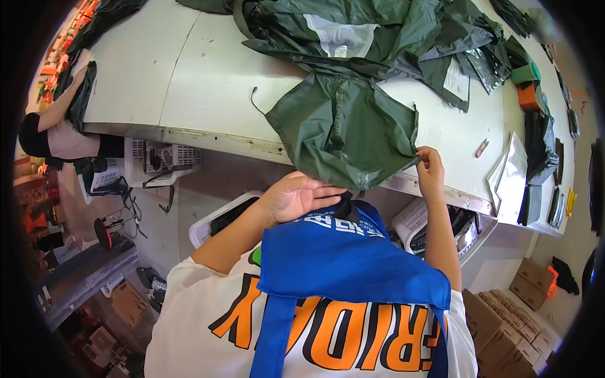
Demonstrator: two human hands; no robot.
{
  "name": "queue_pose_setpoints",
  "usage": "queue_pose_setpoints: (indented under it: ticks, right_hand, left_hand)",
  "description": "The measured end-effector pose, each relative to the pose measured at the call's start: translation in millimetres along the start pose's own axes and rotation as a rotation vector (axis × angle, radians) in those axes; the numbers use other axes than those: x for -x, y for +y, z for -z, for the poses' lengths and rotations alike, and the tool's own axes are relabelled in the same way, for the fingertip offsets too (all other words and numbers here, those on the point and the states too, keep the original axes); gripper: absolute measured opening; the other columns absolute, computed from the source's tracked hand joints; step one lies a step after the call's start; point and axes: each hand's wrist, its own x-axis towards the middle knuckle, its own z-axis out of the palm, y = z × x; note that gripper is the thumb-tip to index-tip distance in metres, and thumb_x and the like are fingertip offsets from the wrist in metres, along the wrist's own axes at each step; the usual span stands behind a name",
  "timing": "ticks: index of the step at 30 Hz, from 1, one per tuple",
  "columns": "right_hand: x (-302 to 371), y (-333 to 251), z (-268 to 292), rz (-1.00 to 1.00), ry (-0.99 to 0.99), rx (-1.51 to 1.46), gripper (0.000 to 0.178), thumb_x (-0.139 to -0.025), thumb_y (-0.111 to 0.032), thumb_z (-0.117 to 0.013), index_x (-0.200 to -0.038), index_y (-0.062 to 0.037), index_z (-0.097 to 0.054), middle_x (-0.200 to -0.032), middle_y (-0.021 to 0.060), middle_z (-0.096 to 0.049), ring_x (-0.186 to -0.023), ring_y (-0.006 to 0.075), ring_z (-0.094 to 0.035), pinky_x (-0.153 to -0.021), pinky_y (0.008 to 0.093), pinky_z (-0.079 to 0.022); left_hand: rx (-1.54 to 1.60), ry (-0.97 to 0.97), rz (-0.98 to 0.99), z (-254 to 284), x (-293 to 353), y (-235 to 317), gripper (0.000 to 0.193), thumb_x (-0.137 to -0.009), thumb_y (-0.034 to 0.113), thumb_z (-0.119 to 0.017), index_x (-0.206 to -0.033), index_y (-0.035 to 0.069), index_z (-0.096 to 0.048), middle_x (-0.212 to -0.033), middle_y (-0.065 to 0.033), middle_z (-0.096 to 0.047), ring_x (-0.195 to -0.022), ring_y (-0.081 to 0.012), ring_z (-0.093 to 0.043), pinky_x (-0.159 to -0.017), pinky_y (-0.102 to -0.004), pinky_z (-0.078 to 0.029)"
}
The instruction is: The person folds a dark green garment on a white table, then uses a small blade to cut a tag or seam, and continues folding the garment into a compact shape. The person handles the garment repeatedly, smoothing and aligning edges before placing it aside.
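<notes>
A dark green hooded rain jacket [403, 31] lies on the white table, its white mesh lining [340, 39] showing. The hood [346, 129] is spread flat toward me and hangs a little over the table's front edge. A thin cord sticks out at its left side. My right hand [431, 171] pinches the hood's right edge between thumb and fingers. At the hood's near edge, my left hand [301, 196] is turned palm up with fingers stretched to the right, touching or just under the fabric. Its thumb is mostly hidden.
Clear plastic bags [509, 173] and folded dark packets [541, 148] lie at the table's right, near an orange box [530, 97]. White baskets [413, 223] stand below the table edge. A co-worker [69, 129] handles dark cloth at far left. Cardboard boxes [526, 283] stand lower right.
</notes>
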Motion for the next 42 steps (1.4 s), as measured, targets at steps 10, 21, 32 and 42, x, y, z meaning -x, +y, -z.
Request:
queue_pose_setpoints:
  ticks: [10,21,32,42]
  right_hand:
    - [14,-48,0,0.109,-0.099,0.187,0.032,-0.070,0.009,-0.050,-0.100,-0.0029,-0.058,-0.107,0.0132,-0.059,-0.094,0.0275,-0.057,-0.079,0.0353,-0.046]
    - [15,-161,-16,0.347,-0.161,-0.215,0.019,-0.075,0.005,-0.069,-0.092,-0.0025,-0.065,-0.088,0.0092,-0.056,-0.075,0.0182,-0.056,-0.063,0.0280,-0.046]
    - [-108,163,116,-0.856,0.353,0.785,0.086,-0.086,-0.055,-0.056,-0.147,-0.0062,-0.020,-0.134,0.0258,-0.047,-0.124,0.0405,-0.045,-0.102,0.0500,-0.037]
    - [-86,60,90,-0.433,0.283,-0.212,0.029,-0.090,-0.010,-0.046,-0.114,0.0015,-0.059,-0.068,0.0010,-0.050,-0.058,0.0064,-0.042,-0.050,0.0210,-0.036]
  left_hand:
    - [-0.364,0.155,-0.193,-53,-18,6,0.028,-0.094,0.009,-0.055,-0.120,-0.002,-0.054,-0.114,-0.0161,-0.062,-0.099,-0.0240,-0.064,-0.085,-0.0354,-0.054]
    - [-0.569,0.223,-0.214,-82,-36,13,0.027,-0.090,0.009,-0.061,-0.115,-0.002,-0.056,-0.106,-0.0129,-0.065,-0.091,-0.0213,-0.066,-0.076,-0.0299,-0.055]
    - [-0.572,0.287,-0.293,-90,-33,10,0.025,-0.086,0.003,-0.064,-0.110,-0.002,-0.058,-0.101,-0.0120,-0.066,-0.090,-0.0197,-0.065,-0.079,-0.0322,-0.054]
    - [-0.575,0.285,-0.336,-77,-38,9,0.031,-0.083,-0.001,-0.065,-0.113,0.000,-0.057,-0.103,-0.0110,-0.064,-0.093,-0.0199,-0.063,-0.078,-0.0349,-0.054]
